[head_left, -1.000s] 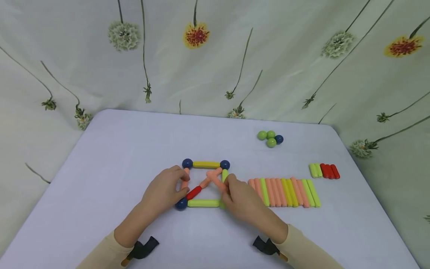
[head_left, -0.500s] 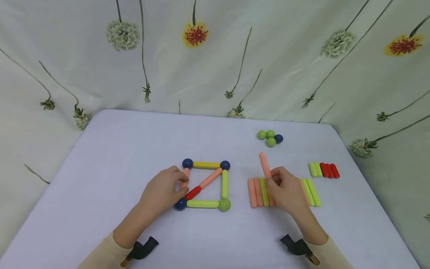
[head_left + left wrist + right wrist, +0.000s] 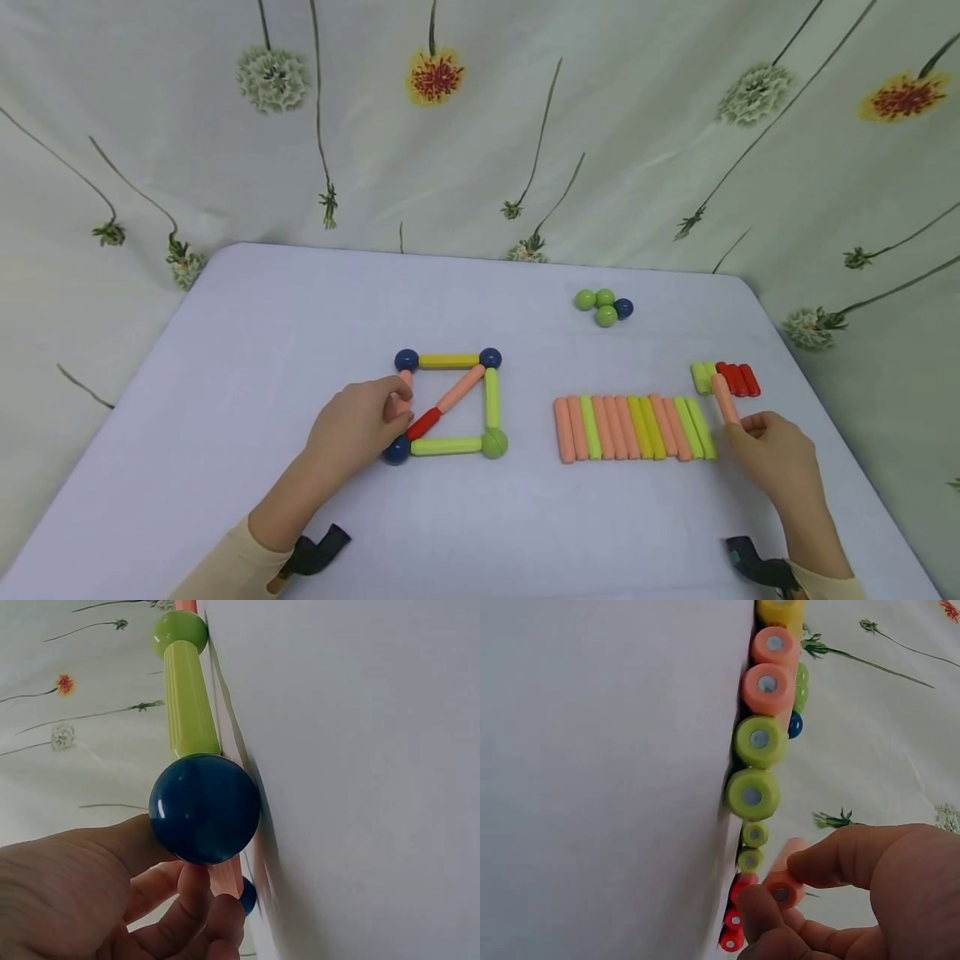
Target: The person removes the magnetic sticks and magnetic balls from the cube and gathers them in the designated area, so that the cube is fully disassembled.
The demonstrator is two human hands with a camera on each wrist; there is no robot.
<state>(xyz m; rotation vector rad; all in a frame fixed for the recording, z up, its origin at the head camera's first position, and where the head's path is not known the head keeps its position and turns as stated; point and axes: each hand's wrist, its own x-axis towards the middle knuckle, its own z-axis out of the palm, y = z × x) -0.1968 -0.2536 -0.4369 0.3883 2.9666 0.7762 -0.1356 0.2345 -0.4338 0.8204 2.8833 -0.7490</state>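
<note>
A square frame of magnetic sticks and balls lies on the table. It has a yellow stick (image 3: 448, 361) at the back, green sticks (image 3: 491, 400) at the right and front, and a diagonal of one pink stick (image 3: 461, 389) and one short red stick (image 3: 423, 423). Blue balls (image 3: 491, 358) mark three corners; a green ball (image 3: 494, 442) forms the front right one. My left hand (image 3: 360, 417) grips the frame's left pink stick (image 3: 227, 877), just behind the near blue ball (image 3: 204, 810). Off to the right, my right hand (image 3: 776, 454) pinches a loose pink stick (image 3: 724, 398), raised and tilted.
Between the hands lies a row of pink, green and yellow sticks (image 3: 626, 427). Short green sticks (image 3: 702, 377) and short red sticks (image 3: 738, 379) sit at the far right. Several green balls (image 3: 606, 316) and one blue ball (image 3: 623, 308) cluster near the back edge.
My right hand has carried the pink stick from the frame's diagonal, over the row, to the far right. The frame has shifted slightly left and back, with my left hand still on it.
</note>
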